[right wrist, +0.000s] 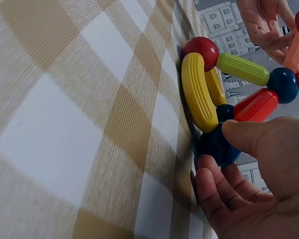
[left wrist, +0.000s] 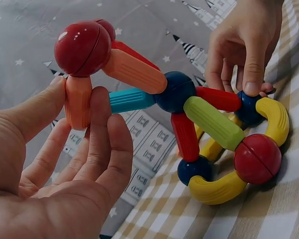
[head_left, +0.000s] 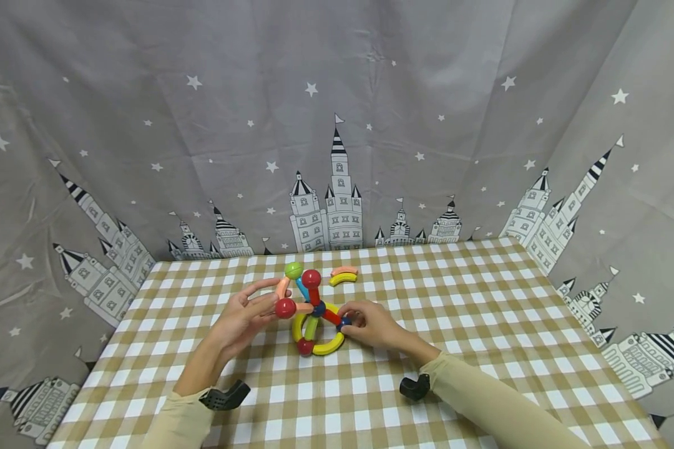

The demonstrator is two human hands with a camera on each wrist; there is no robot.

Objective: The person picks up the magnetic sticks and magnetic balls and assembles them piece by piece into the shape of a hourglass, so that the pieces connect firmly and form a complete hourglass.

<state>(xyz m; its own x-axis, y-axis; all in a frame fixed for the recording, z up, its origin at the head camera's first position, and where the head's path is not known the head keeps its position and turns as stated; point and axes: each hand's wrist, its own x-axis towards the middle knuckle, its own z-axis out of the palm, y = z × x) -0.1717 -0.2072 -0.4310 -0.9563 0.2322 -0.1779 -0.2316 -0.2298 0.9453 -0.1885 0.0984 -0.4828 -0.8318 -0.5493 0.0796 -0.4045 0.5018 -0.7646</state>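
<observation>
A magnetic ball-and-rod model stands on the table, its ring of yellow curved rods (head_left: pixel 328 347) at the base. Straight rods rise from the ring to a dark blue middle ball (left wrist: pixel 175 92). My left hand (head_left: pixel 241 321) pinches an orange rod (left wrist: pixel 78 102) between thumb and fingers, just below a red ball (left wrist: pixel 83 48). That rod runs up to a green ball (head_left: pixel 294 270) in the head view. At the ring's right side, my right hand (head_left: pixel 375 324) grips a dark blue ball (right wrist: pixel 217 145) with thumb and fingertips.
Behind the model lie a loose orange curved rod (head_left: pixel 344 270) and a yellow curved rod (head_left: pixel 343 279). A brown-and-white checked cloth (head_left: pixel 455 293) covers the table. A grey curtain (head_left: pixel 404 125) with castles and stars hangs at the back and sides.
</observation>
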